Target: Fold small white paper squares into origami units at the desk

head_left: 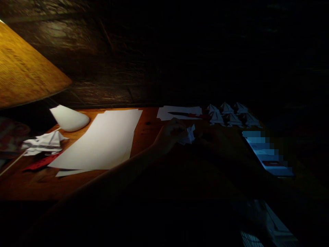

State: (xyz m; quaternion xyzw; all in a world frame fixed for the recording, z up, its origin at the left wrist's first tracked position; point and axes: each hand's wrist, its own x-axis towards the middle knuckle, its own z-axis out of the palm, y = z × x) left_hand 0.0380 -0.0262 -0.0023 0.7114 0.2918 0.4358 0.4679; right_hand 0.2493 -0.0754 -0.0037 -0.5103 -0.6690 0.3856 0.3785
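The scene is very dark. My left hand (171,134) is closed on a small folded white paper piece (189,135) above the wooden table (146,133). My right hand (216,139) sits just right of the piece, almost lost in shadow; its fingers seem to touch the paper, but I cannot make out their pose. Several finished folded paper figures (231,115) stand in a group at the far right of the table.
A stack of white sheets (105,140) lies at the left. Beyond it are a white cone-shaped object (69,118), crumpled folded paper (45,141) and a red strip (42,161). A sheet with a dark knife-like item (180,112) lies at the back. A lit screen (267,152) glows at right. A lampshade (23,68) hangs upper left.
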